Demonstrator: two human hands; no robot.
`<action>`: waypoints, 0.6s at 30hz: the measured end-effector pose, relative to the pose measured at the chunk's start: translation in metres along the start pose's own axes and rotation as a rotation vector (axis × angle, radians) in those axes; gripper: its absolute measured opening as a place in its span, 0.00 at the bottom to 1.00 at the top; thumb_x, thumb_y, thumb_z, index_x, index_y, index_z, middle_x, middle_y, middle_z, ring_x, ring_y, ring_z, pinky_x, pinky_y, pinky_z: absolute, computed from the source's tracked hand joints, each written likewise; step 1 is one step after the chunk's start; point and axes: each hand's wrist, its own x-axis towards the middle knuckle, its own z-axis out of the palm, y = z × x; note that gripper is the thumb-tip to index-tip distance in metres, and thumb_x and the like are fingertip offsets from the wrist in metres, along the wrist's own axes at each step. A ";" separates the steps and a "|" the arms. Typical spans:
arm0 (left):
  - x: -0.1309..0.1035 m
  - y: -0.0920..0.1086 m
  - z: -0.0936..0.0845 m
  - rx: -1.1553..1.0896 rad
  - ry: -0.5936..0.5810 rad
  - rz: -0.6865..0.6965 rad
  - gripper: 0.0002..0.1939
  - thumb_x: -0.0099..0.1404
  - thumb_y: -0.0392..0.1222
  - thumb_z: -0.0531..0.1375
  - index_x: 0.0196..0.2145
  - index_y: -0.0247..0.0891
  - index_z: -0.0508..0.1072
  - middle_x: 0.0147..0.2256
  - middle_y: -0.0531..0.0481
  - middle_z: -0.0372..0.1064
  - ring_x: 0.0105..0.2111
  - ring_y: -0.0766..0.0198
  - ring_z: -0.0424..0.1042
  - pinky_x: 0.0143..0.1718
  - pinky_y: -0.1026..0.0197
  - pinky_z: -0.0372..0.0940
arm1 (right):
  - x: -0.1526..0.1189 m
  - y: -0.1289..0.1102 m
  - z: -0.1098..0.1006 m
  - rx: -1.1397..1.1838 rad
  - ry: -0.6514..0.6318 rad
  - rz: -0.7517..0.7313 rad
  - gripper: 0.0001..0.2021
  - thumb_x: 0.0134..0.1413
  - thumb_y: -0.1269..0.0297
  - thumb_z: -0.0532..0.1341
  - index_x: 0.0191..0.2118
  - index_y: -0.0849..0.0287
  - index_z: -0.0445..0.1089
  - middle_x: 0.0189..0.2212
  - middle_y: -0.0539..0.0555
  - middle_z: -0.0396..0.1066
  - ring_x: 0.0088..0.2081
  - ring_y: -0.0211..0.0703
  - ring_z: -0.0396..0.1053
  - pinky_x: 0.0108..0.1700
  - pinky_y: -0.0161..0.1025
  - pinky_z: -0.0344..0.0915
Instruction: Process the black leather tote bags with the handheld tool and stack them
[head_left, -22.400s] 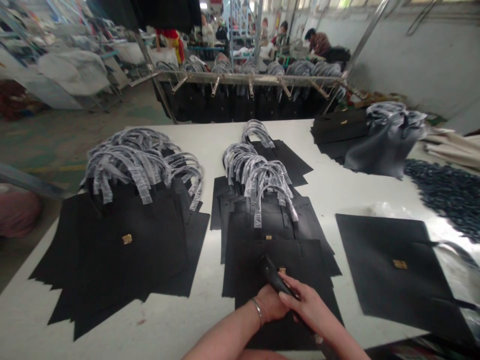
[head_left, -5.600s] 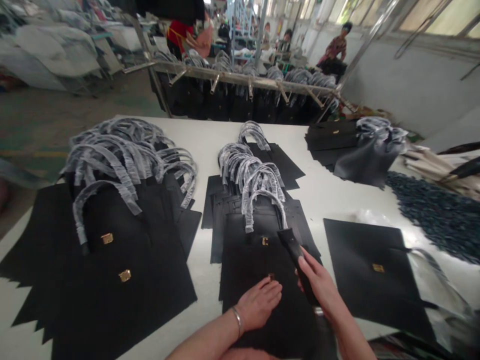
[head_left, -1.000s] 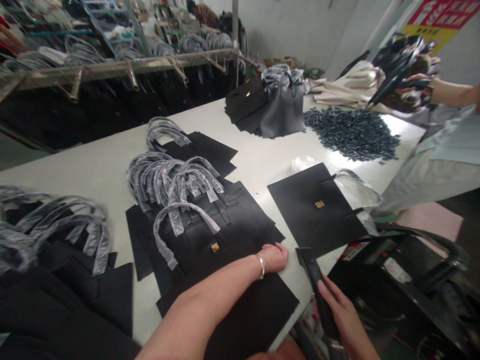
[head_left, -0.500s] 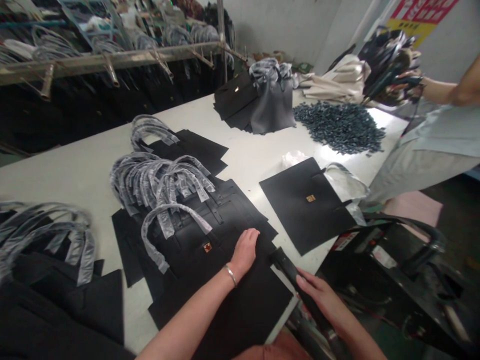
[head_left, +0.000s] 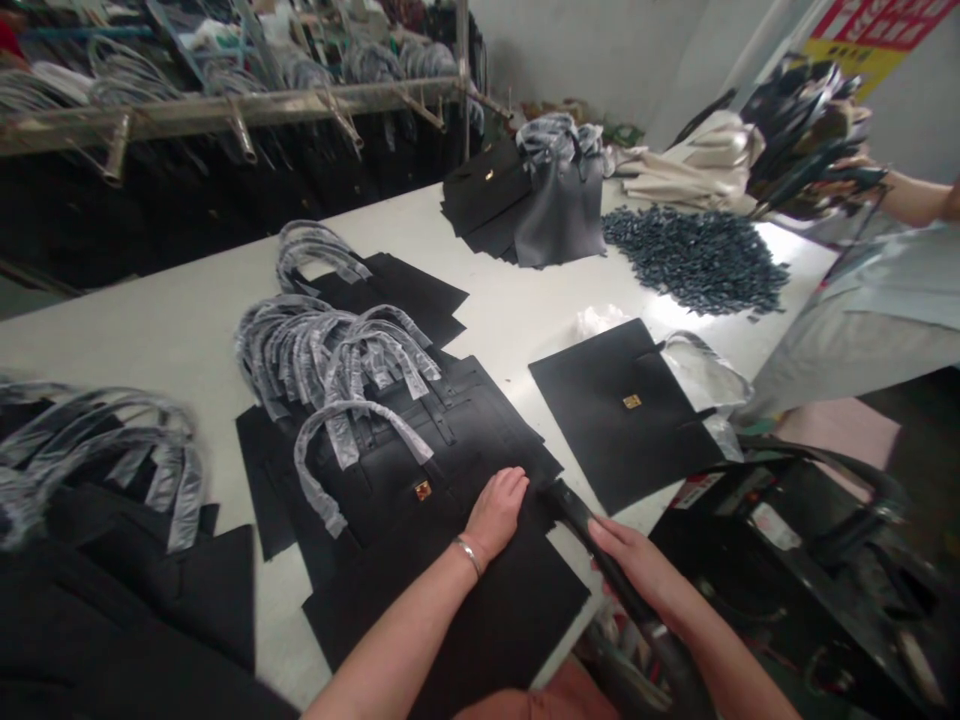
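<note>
Since a second ago, left hand (head_left: 496, 512) and black nozzle (head_left: 576, 512) have neared the gold clasp (head_left: 423, 490).

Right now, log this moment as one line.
left hand: resting on black panel | right hand: gripping black nozzle tube, tip near panel edge | rightward: black bag, gold clasp | beyond: dark-piece pile

The black tool (head_left: 632, 602) is cut off by the bottom edge.
</note>
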 end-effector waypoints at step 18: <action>0.029 0.015 -0.013 0.100 -0.106 0.008 0.07 0.67 0.31 0.54 0.38 0.38 0.71 0.38 0.47 0.68 0.40 0.59 0.66 0.43 0.57 0.64 | -0.031 0.053 -0.022 0.147 0.179 -0.027 0.34 0.51 0.46 0.59 0.61 0.59 0.62 0.21 0.48 0.73 0.21 0.42 0.69 0.22 0.34 0.63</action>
